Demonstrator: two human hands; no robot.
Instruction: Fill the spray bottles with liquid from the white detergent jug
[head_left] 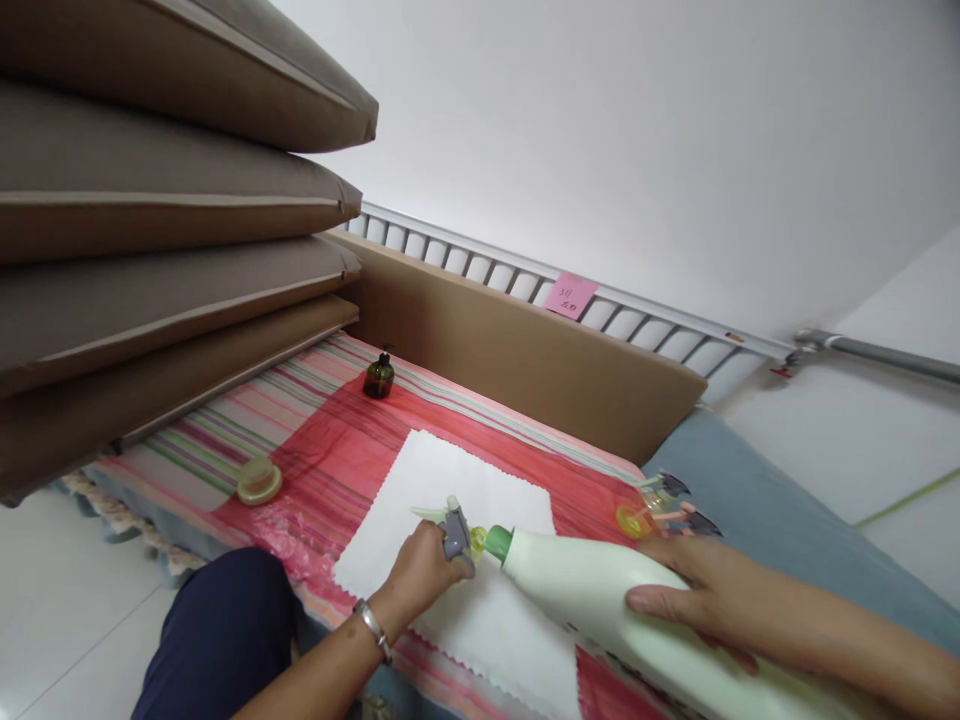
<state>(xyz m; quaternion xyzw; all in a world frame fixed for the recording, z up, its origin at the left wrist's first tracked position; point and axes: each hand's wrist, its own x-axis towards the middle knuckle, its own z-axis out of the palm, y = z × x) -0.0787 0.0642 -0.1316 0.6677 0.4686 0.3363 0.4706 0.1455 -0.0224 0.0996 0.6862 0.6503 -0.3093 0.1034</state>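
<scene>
A small grey plastic trigger-shaped piece [455, 533] with a clear yellow round part [478, 541] on its right side is held above a white sheet with zigzag edges [480, 476], just short of the green cap [499, 542] of a large pale-green plastic bottle [577, 575]; whether cap and yellow part touch cannot be told. The grey piece is gripped by the left hand [426, 566], its fingers curled closed around it. The bottle is lying tipped, cap to the left, and is clasped from above by the right hand [705, 590], thumb on the near side and fingers parted widely over the broad body. The step in hand is judged to be the lining up of the two ends; for the next move, a steady left grip and a controlled tilt of the bottle appear to be called for. Just beyond the right hand, a clear and yellow plastic piece with grey and pink parts [658, 508] is seen. The sheet is spread over a translucent red cover [337, 440] on a striped cloth [214, 440]. To the left a round pale-yellow lidded container [259, 481] is placed, and farther off a dark amber pump bottle [379, 377], before a tall brown board [510, 340].
</scene>
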